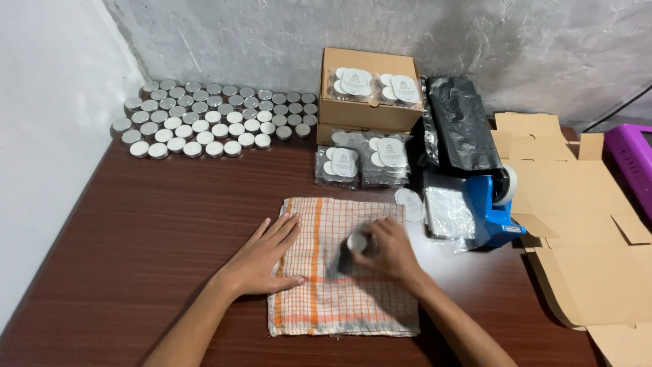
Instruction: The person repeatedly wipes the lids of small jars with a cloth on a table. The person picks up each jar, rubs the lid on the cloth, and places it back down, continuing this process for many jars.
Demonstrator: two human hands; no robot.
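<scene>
Left hand (pixel 261 257) flat, fingers spread wide, pinning the checked cloth (pixel 339 299) to the brown surface (pixel 149 231). Right hand (pixel 387 253) over the cloth's middle, fingers wrapped around a small silver tin (pixel 356 241). More tins (pixel 214 117) massed at back left; tape dispenser (pixel 496 211) just right.

The right hand (pixel 386 253) covers most of a small round tin (pixel 357 240), blurred; beyond it, the purple object (pixel 631 163) and flattened cardboard (pixel 598 272) are cut off by the edge.
</scene>
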